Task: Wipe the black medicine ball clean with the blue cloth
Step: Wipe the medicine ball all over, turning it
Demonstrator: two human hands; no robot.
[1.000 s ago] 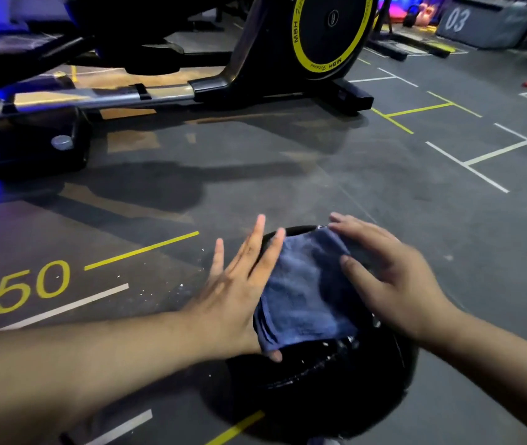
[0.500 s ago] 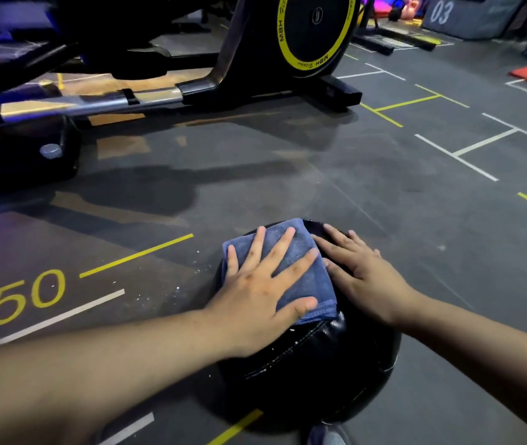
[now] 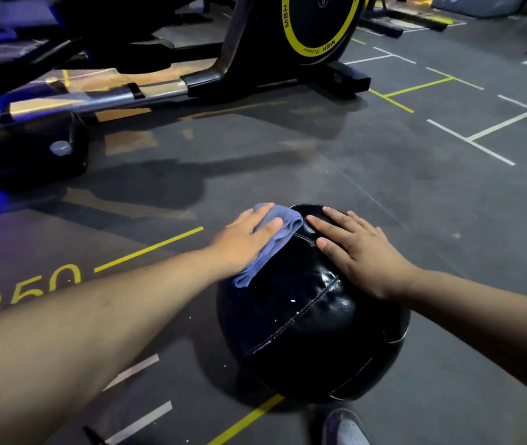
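The black medicine ball [image 3: 307,322] rests on the grey gym floor in front of me, stitched seams and small white specks showing on its shiny skin. My left hand [image 3: 243,242] lies flat on the folded blue cloth [image 3: 272,248], pressing it against the ball's upper left side. My right hand [image 3: 358,252] is spread flat on the ball's upper right, fingers apart, touching only the ball. Part of the cloth is hidden under my left palm.
A black exercise machine with a yellow-ringed flywheel [image 3: 320,24] and a long metal rail [image 3: 88,97] stands beyond the ball. Yellow and white lines and painted numbers [image 3: 27,290] mark the floor. A shoe tip [image 3: 344,427] shows below the ball.
My left hand has slid the cloth from the ball's top to its upper left side. My right hand stays on the right side. The view has tilted down slightly.
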